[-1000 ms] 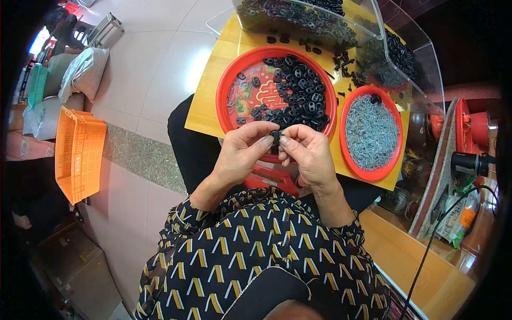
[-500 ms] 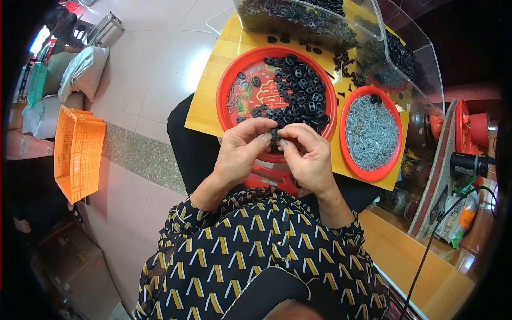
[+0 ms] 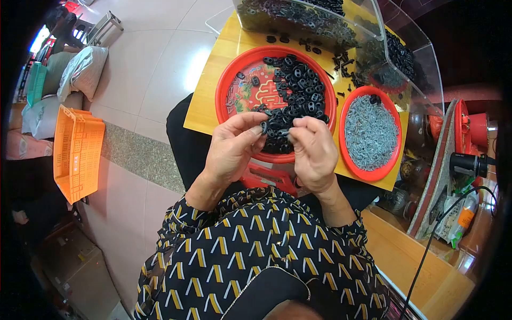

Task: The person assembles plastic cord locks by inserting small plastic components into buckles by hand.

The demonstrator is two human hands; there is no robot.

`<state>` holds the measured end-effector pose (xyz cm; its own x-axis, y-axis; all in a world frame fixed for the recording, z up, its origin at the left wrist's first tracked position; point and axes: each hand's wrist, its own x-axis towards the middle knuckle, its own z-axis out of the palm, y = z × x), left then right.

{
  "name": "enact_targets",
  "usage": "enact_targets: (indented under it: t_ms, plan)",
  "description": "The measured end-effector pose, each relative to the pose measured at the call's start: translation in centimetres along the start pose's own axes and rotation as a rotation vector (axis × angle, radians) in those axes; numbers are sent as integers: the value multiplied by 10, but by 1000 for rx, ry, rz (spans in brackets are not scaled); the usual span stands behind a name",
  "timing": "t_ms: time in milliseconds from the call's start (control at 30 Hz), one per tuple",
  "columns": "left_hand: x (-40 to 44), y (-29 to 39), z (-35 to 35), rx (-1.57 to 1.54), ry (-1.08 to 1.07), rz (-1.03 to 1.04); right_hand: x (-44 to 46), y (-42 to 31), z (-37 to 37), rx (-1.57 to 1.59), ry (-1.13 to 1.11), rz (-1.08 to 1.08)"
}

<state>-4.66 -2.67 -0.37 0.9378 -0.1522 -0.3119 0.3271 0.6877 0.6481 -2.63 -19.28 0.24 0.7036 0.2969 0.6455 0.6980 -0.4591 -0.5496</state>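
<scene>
Two-handed, working just above the round red plastic tray [image 3: 220,90]. Pinching one small black plastic piece [image 3: 264,127] with the left hand [image 3: 229,152]; holding right hand [image 3: 316,160] fingertips narrow, can't tell on what. Looks far from finished, judging by the big heap of black oval plastic pieces [image 3: 304,88] in that tray and the plentiful small silvery metal pieces [image 3: 373,133] beside it. Can't tell finished count or completeness of held piece
</scene>
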Motion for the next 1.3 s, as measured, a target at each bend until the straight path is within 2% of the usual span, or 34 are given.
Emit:
enact_targets:
  t_ms: [33, 100, 133, 167, 233, 333, 600, 867, 1067, 1300]
  plan:
    - [0, 0, 2, 27, 7, 15, -3, -1, 1, -3, 2, 4]
    - [-1, -3, 4, 45, -12, 15, -9, -5, 3, 490, 5, 521]
    - [-2, -4, 4, 63, -26, 19, -7, -11, 2, 592, 2, 652]
    - [-3, -4, 4, 64, -25, 20, -3, -15, -1, 593, 1, 652]
    - [-3, -7, 4, 84, -57, 35, 2, -18, -5, 722, -83, 893]
    - [-3, -7, 2, 93, -104, 50, 2, -18, -7, 765, -119, 953]
    - [-4, -8, 1, 152, -121, 76, 3, -21, -6, 722, -121, 929]
    - [-6, -10, 3, 349, -121, 158, 4, -22, -5, 725, -158, 964]
    - [-6, -11, 4, 373, -114, 169, 1, -20, -1, 826, -125, 939]
    - [-6, -9, 3, 416, -138, 184, -3, -2, -4, 1073, -193, 991]
